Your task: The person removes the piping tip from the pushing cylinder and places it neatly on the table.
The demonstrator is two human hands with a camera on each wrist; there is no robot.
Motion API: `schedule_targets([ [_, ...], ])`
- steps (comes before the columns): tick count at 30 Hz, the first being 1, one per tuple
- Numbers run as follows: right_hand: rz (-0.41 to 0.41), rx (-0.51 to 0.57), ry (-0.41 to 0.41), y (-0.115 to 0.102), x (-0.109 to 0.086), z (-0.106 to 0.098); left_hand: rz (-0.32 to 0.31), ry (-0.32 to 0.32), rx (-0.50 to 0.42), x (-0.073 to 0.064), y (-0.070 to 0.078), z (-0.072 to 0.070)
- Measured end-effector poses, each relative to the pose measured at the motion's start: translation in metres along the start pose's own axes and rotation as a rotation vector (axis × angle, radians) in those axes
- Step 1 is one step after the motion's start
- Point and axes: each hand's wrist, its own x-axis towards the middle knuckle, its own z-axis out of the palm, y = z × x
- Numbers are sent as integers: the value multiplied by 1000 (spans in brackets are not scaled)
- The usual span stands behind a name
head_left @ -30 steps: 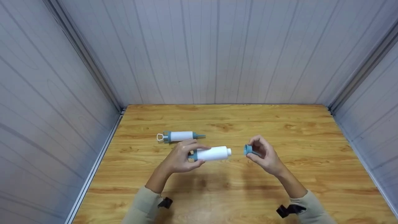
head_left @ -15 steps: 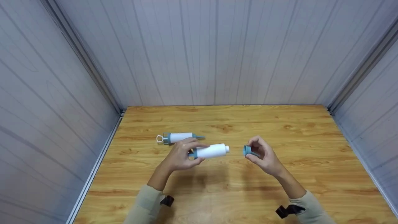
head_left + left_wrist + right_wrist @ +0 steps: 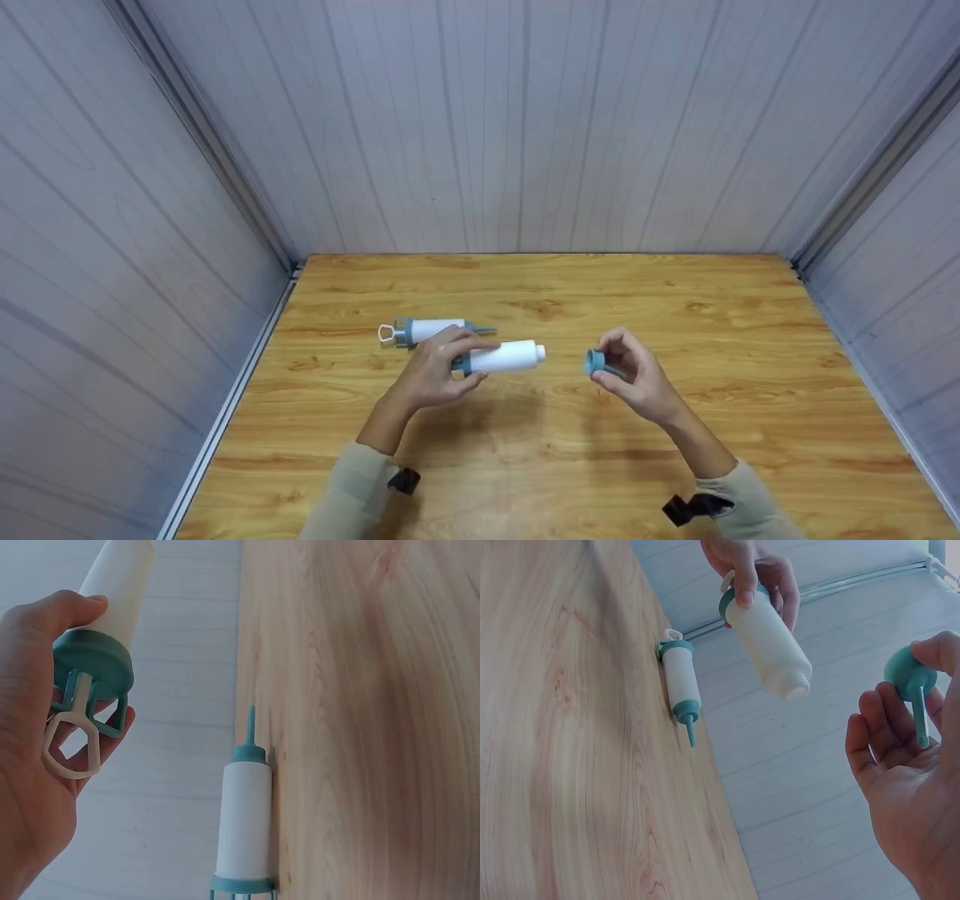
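L hand (image 3: 439, 370) has thumb and fingers curled round a smooth matte white cylindrical bottle (image 3: 506, 356), prob. plastic, w/ a ribless teal collar (image 3: 94, 660) and an off-white loop handle (image 3: 81, 699) at its rear. Bottle's held above the bench (image 3: 675, 315), roughly level, its narrow round neck facing R. R hand (image 3: 637, 375) pinches a teal flared nozzle cap (image 3: 595, 361) w/ a thin tapered spout, wide mouth toward the neck; the two are near but apart.

A 2nd white-and-teal syringe-like bottle (image 3: 437, 330), spout fitted, lies on the bench just behind the L hand, partly covered by it; L wrist view cuts off its handle end, plus the held bottle's far end. Inside of the cap is hard to make out.

Bench is yellow-brown w/ wood grain; walls (image 3: 525, 127) are pale grey streaked panels w/ metal corner strips (image 3: 202, 142). Beige sleeves (image 3: 349, 484), black wrist mounts (image 3: 405, 481).
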Motion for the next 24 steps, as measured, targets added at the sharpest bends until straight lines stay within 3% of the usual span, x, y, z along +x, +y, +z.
schedule_targets([
  [9, 9, 15, -6, 1, -2, 1, -92, 13, -13, -3, -9, 6],
  [15, 57, 0, 1, 0, -4, 1, -59, 49, -5, -5, -17, 12],
  [24, -24, 20, -16, 4, -3, 1, -67, 55, 0, -12, -28, 18],
])
